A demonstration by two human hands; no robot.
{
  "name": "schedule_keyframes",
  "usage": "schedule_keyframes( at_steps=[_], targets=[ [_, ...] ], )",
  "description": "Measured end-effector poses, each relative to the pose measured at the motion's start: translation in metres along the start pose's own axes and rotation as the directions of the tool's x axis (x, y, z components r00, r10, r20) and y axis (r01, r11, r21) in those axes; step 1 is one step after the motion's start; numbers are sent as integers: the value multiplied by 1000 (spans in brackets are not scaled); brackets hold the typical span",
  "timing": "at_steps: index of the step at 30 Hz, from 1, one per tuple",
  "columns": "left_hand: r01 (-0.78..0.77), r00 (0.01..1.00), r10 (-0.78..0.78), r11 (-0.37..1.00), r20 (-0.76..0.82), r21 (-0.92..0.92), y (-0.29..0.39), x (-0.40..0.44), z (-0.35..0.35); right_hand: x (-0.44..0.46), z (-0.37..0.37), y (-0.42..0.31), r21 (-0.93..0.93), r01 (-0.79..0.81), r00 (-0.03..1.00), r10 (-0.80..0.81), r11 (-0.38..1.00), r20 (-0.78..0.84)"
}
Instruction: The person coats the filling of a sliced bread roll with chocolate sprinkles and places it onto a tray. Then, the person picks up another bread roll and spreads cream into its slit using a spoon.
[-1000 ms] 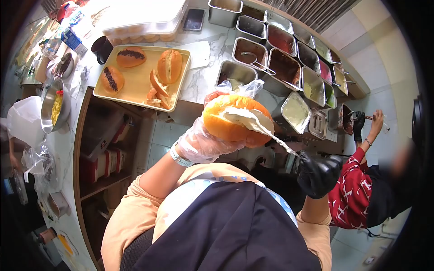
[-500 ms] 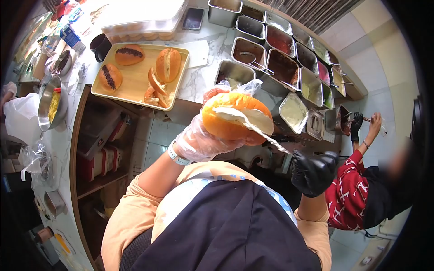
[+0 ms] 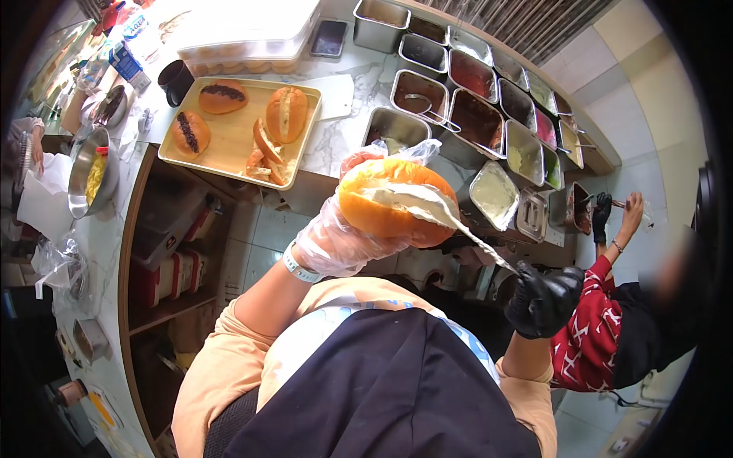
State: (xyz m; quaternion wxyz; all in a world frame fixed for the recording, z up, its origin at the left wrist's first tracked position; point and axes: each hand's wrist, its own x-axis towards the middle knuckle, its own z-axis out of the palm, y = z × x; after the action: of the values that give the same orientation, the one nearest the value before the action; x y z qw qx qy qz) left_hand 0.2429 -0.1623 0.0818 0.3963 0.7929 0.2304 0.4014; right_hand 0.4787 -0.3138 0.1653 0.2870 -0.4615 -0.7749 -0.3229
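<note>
A split golden bun (image 3: 374,215) is held up in front of my body, with white cream (image 3: 412,200) along its opening. My left hand (image 3: 343,240), in a clear plastic glove, wraps round the bun from below and behind. In a black glove, my right hand (image 3: 544,300) is closed on the end of a thin cream-coated utensil (image 3: 489,252). The utensil's far end lies in the cream at the bun's slit. Beyond the bun, on the counter, a tray (image 3: 229,174) holds filled buns and cut bread pieces.
Several metal containers (image 3: 492,192) of fillings line the counter at the upper right. A phone (image 3: 328,38), a plastic box (image 3: 252,49) and a dark mug (image 3: 175,80) stand behind the tray. At the left is a metal bowl (image 3: 79,183). Another person (image 3: 592,328) works at the right.
My right hand moved left, then back right and slightly down with the utensil. The bun has shifted slightly left. At the far left, another person's hand and sleeve have changed position.
</note>
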Motion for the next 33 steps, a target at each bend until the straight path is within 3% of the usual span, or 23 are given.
schedule_keyframes(
  at_steps=[3, 5, 9, 12, 15, 18, 21, 24, 27, 30, 33],
  targets=[
    [24, 997, -45, 952, -62, -304, -15, -7, 10, 0, 7, -6, 34, 20, 996, -23, 999, 88],
    [25, 999, -36, 958, -32, -286, -12, -8, 11, 6, 7, -9, 28, 36, 996, -38, 999, 77],
    [-50, 998, 50, 999, 39, -3, 0, -3, 3, 8, 3, -8, -23, 46, 998, -45, 999, 46],
    [-61, 998, 57, 992, 40, 113, -14, -6, 0, 7, 5, -10, -13, 59, 995, -58, 998, 77],
    [-9, 998, -3, 983, -68, -182, -13, -11, 6, 9, 7, -14, 16, 65, 995, -66, 998, 76],
    [-63, 995, 57, 996, -85, -67, -7, -10, 2, 12, 4, -12, -4, 58, 998, -58, 998, 23],
    [-171, 985, 166, 975, 46, 143, -13, -4, -10, 12, 2, -10, -30, 54, 998, -54, 998, 14],
    [-152, 987, 135, 955, 85, 255, 0, -1, -4, 9, 6, -12, -2, 81, 995, -80, 997, 57],
    [142, 983, -104, 954, 151, -265, 5, -4, 1, 15, 8, -17, 15, 89, 994, -89, 996, 65],
    [55, 998, -60, 939, -3, -339, -1, -10, -1, 14, 3, -11, -17, 78, 997, -78, 997, 4],
    [-76, 996, 72, 995, 52, 61, 14, -3, -13, 8, -1, -6, -45, 45, 999, -46, 998, -21]
  ],
)
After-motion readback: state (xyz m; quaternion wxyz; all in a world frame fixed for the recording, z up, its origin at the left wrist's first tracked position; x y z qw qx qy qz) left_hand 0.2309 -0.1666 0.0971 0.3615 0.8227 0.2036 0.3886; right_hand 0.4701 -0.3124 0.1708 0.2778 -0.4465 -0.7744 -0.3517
